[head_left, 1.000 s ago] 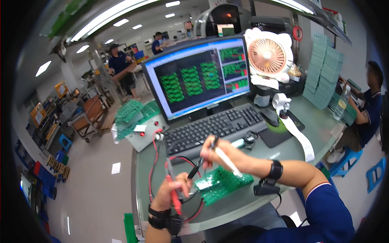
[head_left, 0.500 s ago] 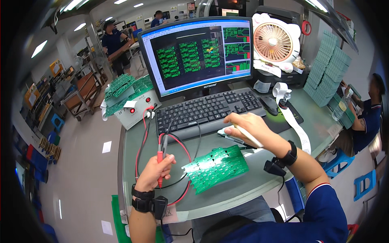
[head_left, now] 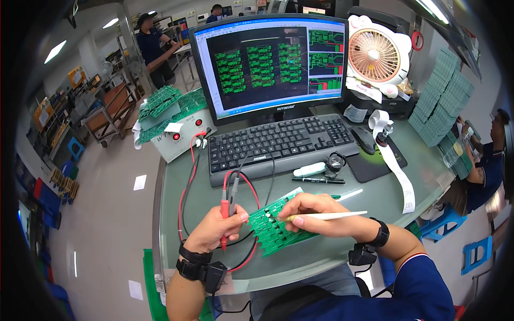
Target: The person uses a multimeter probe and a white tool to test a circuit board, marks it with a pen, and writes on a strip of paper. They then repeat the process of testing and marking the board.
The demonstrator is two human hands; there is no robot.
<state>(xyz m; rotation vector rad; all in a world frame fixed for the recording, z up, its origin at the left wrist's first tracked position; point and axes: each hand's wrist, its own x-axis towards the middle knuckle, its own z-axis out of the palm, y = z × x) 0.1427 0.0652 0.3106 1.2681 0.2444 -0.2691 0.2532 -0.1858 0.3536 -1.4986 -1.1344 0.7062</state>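
A green printed circuit board panel [head_left: 270, 241], with dark parts and jagged edges, lies on the desk in front of me. My left hand [head_left: 213, 231] is closed round a red test probe [head_left: 225, 209] and a grey test probe [head_left: 233, 197], both upright. Its thumb and fingertips meet the board's left edge. Over the board's right half, my right hand [head_left: 326, 211] pinches a slim white pen-shaped tool [head_left: 342, 215]. The tool's tan front end points down-left at the board; its tip is hidden by my fingers. Red and black leads run from the probes to a white box [head_left: 182, 142].
Behind the board stand a keyboard [head_left: 278, 144] and a monitor [head_left: 273, 64] showing green board layouts. A marker [head_left: 318, 181] lies before the keyboard. To the right are a mouse [head_left: 364, 140], a paper strip [head_left: 396, 176], a fan [head_left: 375, 56] and stacked boards [head_left: 441, 96]. Other people work nearby.
My right hand has come down from in front of the keyboard to the board with the pen-shaped tool. My left hand, still holding the probes, is now at the board's edge.
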